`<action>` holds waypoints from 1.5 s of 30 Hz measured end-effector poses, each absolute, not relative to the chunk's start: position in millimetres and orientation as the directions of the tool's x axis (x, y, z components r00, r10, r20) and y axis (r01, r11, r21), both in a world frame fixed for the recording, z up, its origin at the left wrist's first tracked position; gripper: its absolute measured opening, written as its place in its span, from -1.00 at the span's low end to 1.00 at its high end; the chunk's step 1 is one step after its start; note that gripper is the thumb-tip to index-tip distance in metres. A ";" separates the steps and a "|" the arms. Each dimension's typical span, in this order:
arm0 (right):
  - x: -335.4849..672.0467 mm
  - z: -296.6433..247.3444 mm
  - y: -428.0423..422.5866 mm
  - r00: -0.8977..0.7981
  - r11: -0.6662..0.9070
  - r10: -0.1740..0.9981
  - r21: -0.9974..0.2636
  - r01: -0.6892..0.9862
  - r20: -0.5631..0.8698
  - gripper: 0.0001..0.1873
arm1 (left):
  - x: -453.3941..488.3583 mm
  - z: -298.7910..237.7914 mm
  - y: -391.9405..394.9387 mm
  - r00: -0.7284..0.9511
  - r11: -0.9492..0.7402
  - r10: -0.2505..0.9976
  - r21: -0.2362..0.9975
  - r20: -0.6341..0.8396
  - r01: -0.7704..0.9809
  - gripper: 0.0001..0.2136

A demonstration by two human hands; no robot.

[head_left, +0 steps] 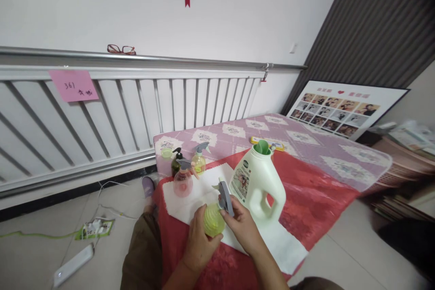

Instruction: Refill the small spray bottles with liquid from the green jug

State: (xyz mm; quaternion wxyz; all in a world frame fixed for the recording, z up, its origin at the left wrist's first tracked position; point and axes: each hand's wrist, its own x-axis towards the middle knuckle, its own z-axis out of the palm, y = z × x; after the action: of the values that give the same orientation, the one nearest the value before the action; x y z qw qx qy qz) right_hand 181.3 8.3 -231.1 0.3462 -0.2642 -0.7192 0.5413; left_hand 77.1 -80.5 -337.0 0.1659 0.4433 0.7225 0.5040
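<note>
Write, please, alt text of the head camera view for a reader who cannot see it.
A person's left hand holds a yellow-green spray bottle while the right hand grips the grey spray head at its top. A large pale green jug stands just beyond, to the right; three more bottles stand farther left, near a white radiator.

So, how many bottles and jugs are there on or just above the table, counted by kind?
Spray bottles: 3 (the held yellow-green one, the pink one, the yellow one)
Dark bottle: 1
Pale green jug: 1
Total: 5
</note>
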 end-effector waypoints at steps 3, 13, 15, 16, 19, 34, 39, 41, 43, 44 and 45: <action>184.1 -230.4 11.3 -0.661 0.298 0.721 -0.954 0.023 0.209 -0.72 | 77.3 -336.8 -80.7 -0.555 0.099 0.805 0.874 0.210 0.475 -0.27; 193.1 -209.8 27.6 -0.808 0.376 0.569 -0.923 0.085 0.157 -0.75 | 77.8 -333.1 -79.8 -0.570 0.106 0.797 0.882 0.201 0.460 -0.27; 193.2 -205.6 28.8 -0.820 0.392 0.554 -0.914 0.104 0.144 -0.74 | 77.6 -332.8 -79.8 -0.568 0.111 0.799 0.878 0.200 0.465 -0.27; 193.3 -204.0 29.6 -0.825 0.397 0.548 -0.911 0.113 0.137 -0.73 | 77.4 -332.5 -79.8 -0.565 0.111 0.801 0.877 0.199 0.467 -0.27; 193.9 -200.6 32.7 -0.842 0.399 0.529 -0.907 0.137 0.105 -0.71 | 77.2 -331.0 -80.1 -0.556 0.116 0.809 0.877 0.190 0.467 -0.26; 186.6 -218.0 26.8 -0.772 0.309 0.623 -0.946 0.096 0.125 -0.77 | 77.9 -331.1 -80.9 -0.554 0.143 0.814 0.863 0.176 0.485 -0.27; 183.2 -217.7 21.1 -0.740 0.331 0.655 -0.939 0.097 0.154 -0.82 | 78.7 -333.1 -80.5 -0.565 0.134 0.804 0.868 0.188 0.479 -0.27; 182.6 -214.0 19.7 -0.731 0.346 0.662 -0.932 0.103 0.165 -0.83 | 79.3 -333.3 -80.9 -0.571 0.127 0.797 0.870 0.197 0.476 -0.26; 182.5 -209.9 19.5 -0.726 0.360 0.665 -0.927 0.106 0.175 -0.82 | 79.5 -330.8 -80.9 -0.575 0.132 0.796 0.873 0.189 0.470 -0.25; 182.7 -208.1 19.9 -0.724 0.365 0.666 -0.925 0.105 0.180 -0.82 | 79.2 -328.1 -80.4 -0.576 0.141 0.798 0.875 0.176 0.463 -0.24; 183.0 -206.5 20.8 -0.722 0.369 0.667 -0.924 0.103 0.186 -0.82 | 78.8 -324.5 -79.4 -0.574 0.152 0.803 0.876 0.160 0.457 -0.23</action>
State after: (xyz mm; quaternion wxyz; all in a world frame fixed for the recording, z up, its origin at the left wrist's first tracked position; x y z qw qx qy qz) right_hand 183.0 20.8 -206.5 0.2795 -0.2471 -0.7787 0.5044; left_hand 78.8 -79.4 -324.5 0.1758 0.4266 0.7383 0.4919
